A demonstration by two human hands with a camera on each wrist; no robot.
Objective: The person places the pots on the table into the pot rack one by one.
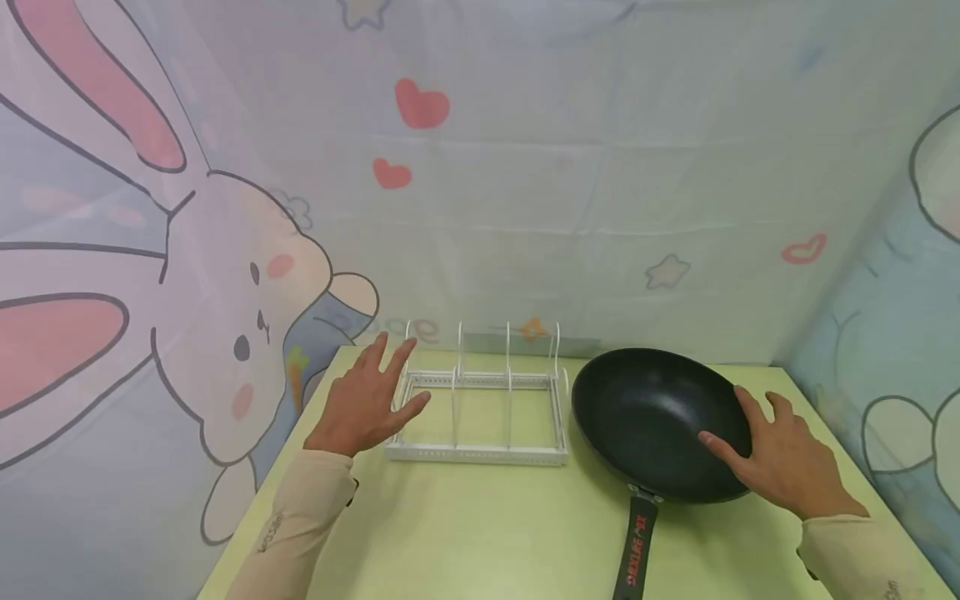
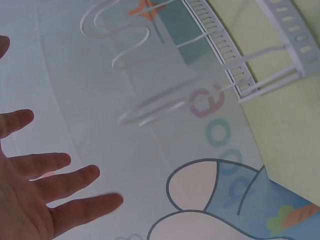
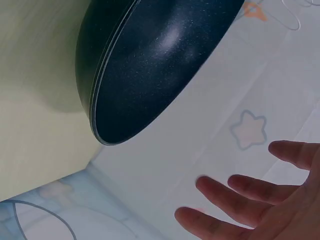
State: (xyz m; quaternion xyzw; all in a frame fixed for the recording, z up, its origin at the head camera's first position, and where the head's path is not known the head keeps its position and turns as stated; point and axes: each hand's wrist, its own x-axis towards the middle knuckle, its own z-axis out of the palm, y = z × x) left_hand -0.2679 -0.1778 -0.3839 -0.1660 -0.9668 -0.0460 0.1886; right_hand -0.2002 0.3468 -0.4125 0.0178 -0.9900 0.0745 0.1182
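A white rack (image 1: 480,454) with upright wire dividers stands near the back of the table. My left hand (image 1: 366,400) hovers by its left side, fingers spread and holding nothing; the left wrist view shows the fingers (image 2: 85,210) apart from the rack (image 2: 245,75). To the right of the rack lies a black frying pan (image 1: 660,425), its dark handle (image 1: 636,546) with red lettering pointing toward me. Over the pan's right edge is my right hand (image 1: 791,458), fingers spread. In the right wrist view those fingers (image 3: 230,200) are clear of the pan (image 3: 150,75).
The pale green table (image 1: 450,533) has its back edge against a cloth backdrop (image 1: 525,208) printed with hearts, stars and a large rabbit (image 1: 247,333). Cloth also hangs along the left and right sides.
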